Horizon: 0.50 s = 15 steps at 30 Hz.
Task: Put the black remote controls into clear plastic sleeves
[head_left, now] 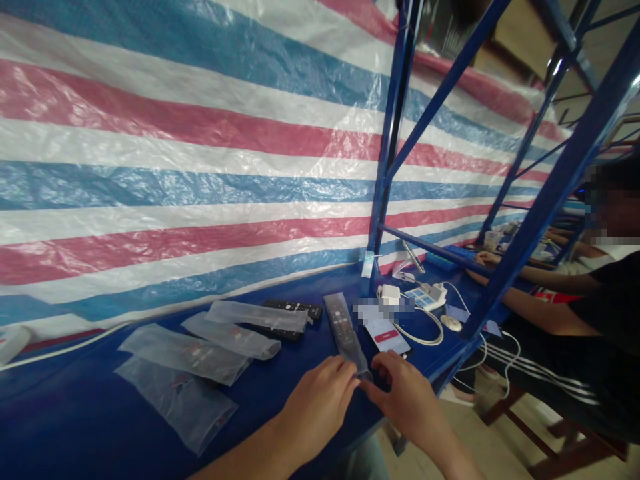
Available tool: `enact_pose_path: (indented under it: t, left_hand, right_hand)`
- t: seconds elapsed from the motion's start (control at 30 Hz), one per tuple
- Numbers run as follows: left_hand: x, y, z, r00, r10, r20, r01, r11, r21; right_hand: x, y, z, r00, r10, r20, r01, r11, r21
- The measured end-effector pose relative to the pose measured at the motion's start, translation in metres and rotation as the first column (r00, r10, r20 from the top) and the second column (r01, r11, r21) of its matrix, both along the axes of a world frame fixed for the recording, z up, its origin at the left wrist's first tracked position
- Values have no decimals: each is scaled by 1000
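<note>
Remote control (342, 327) in a frosted sleeve lies on the tabletop (65, 407), slanting away from you, its near end at your hands. Your left hand (320, 397) has its grip pinched on the sleeve's near end. Your right hand (407, 397) meets that end at the thumb, with the index finger curled apart; you cannot tell whether this grip holds any film. Expect a light, stiff body inside soft, slippery film: pinching only the loose end may let the remote slide, so steady it by both long edges and keep pressure off the buttons. Left of this remote lie more sleeved remotes (217, 360), overlapping; just right of it, a lit phone (387, 338). Bare black remotes (311, 309) rest left of its far end. Farther off to its right are a white charger (390, 294) and a co-worker's hand (485, 259); well behind it hangs a striped sheet (200, 207).
</note>
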<state>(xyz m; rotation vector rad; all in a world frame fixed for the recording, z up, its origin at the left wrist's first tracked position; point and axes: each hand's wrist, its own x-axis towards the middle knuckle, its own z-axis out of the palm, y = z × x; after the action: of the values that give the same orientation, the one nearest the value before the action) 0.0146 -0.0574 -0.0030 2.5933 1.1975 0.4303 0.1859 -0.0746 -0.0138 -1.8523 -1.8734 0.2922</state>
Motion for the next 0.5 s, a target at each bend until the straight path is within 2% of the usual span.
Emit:
enact_pose_path:
  t: [0.03, 0.1, 0.2, 0.27, 0.37, 0.5]
  left_hand:
    - [-8, -2, -5, 1000, 19, -4, -19, 1000, 11]
    - [-23, -6, -17, 999, 44, -22, -43, 998, 44]
    - [-35, -10, -38, 999, 28, -15, -26, 990, 136]
    - [-37, -11, -47, 1000, 3, 6, -4, 981, 195]
    - [-37, -11, -52, 999, -23, 30, 16, 973, 231]
    - [-36, -10, -52, 999, -28, 39, 18, 970, 241]
  right_hand:
    - [3, -5, 4, 998, 54, -45, -53, 998, 16]
    - [3, -10, 11, 998, 31, -51, -27, 995, 92]
    - [-16, 0, 19, 984, -106, 144, 90, 990, 110]
    - [-35, 14, 21, 953, -114, 282, 97, 993, 72]
    - [-54, 35, 20, 920, -89, 382, 89, 996, 17]
    - [-59, 60, 20, 904, -85, 419, 94, 996, -1]
